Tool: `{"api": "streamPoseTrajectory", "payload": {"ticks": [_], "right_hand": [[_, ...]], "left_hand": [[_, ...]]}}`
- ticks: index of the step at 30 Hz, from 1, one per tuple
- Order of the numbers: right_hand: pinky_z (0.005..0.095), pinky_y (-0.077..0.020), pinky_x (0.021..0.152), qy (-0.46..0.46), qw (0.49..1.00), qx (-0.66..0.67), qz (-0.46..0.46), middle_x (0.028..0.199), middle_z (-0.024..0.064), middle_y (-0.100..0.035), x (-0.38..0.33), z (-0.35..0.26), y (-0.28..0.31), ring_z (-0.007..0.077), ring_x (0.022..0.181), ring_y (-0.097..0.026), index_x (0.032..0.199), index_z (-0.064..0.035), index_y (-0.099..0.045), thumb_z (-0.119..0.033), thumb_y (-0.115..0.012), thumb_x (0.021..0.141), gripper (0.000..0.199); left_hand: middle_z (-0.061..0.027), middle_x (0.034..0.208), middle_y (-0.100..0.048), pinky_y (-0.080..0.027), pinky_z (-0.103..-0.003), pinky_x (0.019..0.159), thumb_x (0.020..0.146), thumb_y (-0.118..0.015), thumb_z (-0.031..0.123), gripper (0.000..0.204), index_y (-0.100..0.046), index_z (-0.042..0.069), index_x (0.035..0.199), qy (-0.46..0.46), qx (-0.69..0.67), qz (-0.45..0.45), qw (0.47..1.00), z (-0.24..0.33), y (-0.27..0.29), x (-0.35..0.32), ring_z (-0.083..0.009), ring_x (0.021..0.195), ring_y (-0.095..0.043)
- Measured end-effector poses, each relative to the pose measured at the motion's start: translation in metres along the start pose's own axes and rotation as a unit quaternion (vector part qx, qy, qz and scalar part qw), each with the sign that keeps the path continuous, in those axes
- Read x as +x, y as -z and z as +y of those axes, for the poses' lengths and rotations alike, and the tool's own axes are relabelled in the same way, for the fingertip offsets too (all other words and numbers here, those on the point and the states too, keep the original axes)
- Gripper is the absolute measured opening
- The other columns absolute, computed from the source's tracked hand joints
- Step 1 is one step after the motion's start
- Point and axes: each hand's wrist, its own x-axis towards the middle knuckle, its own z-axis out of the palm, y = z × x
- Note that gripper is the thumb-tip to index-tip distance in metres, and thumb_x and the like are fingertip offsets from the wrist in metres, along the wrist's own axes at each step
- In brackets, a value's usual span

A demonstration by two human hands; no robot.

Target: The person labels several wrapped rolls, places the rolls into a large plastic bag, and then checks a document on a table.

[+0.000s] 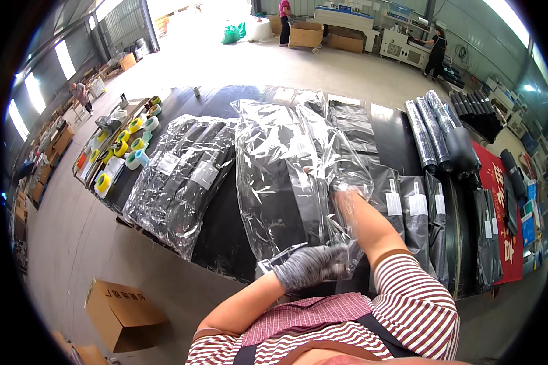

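Observation:
A large clear plastic bag (268, 164) with dark flat packs inside lies in front of me on the black-topped table (216, 222). My left hand (310, 266), in a grey glove, is closed on the bag's near edge. Beside its wrist is a dark, shiny-edged piece (280, 258) that I cannot make out. My right forearm reaches under the clear film, and my right hand (349, 188) is inside the bag; glare and folds hide its fingers. Right of it lie black packs (416, 225) with white labels.
A filled clear bag (179, 173) lies to the left, beside a rack of tape rolls (120, 148). Wrapped black rolls (421, 135) and a red banner (499, 207) are at the right. A cardboard box (125, 313) stands on the floor. Other people work far off.

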Motion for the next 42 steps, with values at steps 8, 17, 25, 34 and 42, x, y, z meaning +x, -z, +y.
{"api": "streamPoseTrajectory", "payload": {"ticks": [8,17,25,34,42], "right_hand": [[0.0660,-0.0111,0.099,0.097,0.867,-0.489,-0.016,0.146,0.0113,-0.027,0.017,-0.002,-0.099,0.0385,0.135,-0.014,0.127,-0.0240,-0.052,-0.062,-0.063,0.065,0.073],[0.0575,-0.0219,0.103,0.067,0.750,-0.655,-0.064,0.141,0.0120,-0.034,-0.008,-0.005,-0.125,0.0347,0.132,-0.024,0.122,-0.0190,-0.057,-0.056,-0.067,0.068,0.066],[0.0470,-0.0289,0.100,-0.061,0.872,-0.453,0.173,0.128,0.0119,-0.046,0.008,0.068,0.005,0.0272,0.122,-0.037,0.119,-0.0168,-0.060,-0.048,-0.068,0.072,0.056],[0.0353,-0.0368,0.097,0.043,0.976,-0.211,0.037,0.113,0.0119,-0.060,-0.139,0.085,-0.006,0.0188,0.111,-0.051,0.116,-0.0143,-0.062,-0.038,-0.070,0.077,0.046],[0.0343,-0.0480,0.082,-0.086,0.953,-0.114,0.268,0.100,0.0124,-0.066,-0.484,0.124,0.201,0.0219,0.095,-0.061,0.105,-0.0069,-0.067,-0.025,-0.066,0.075,0.035]], "left_hand": [[-0.0289,0.138,-0.028,-0.033,-0.040,0.104,0.077,-0.070,0.032,0.095,-0.012,-0.008,0.140,0.257,0.322,0.456,0.789,-0.117,0.153,-0.055,-0.0360,0.129,-0.032],[-0.0169,0.091,-0.065,-0.047,-0.036,0.078,0.091,-0.050,0.018,0.023,-0.061,0.002,0.103,0.163,0.141,0.380,0.899,-0.190,0.162,-0.057,-0.0282,0.085,-0.063],[-0.0077,0.087,-0.065,-0.046,-0.029,0.073,0.093,-0.052,0.016,0.022,-0.063,0.001,0.105,0.209,0.165,0.385,0.884,-0.132,0.179,-0.053,-0.0143,0.077,-0.057],[-0.0113,0.099,-0.062,-0.045,-0.034,0.079,0.079,-0.060,0.009,0.037,-0.055,-0.005,0.113,0.181,0.137,0.368,0.902,-0.167,0.205,-0.081,-0.0202,0.089,-0.057],[-0.0221,0.128,-0.045,-0.037,-0.039,0.098,0.075,-0.068,0.033,0.074,-0.035,-0.001,0.132,0.115,0.277,0.201,0.933,-0.030,0.057,-0.040,-0.0341,0.116,-0.045]]}}
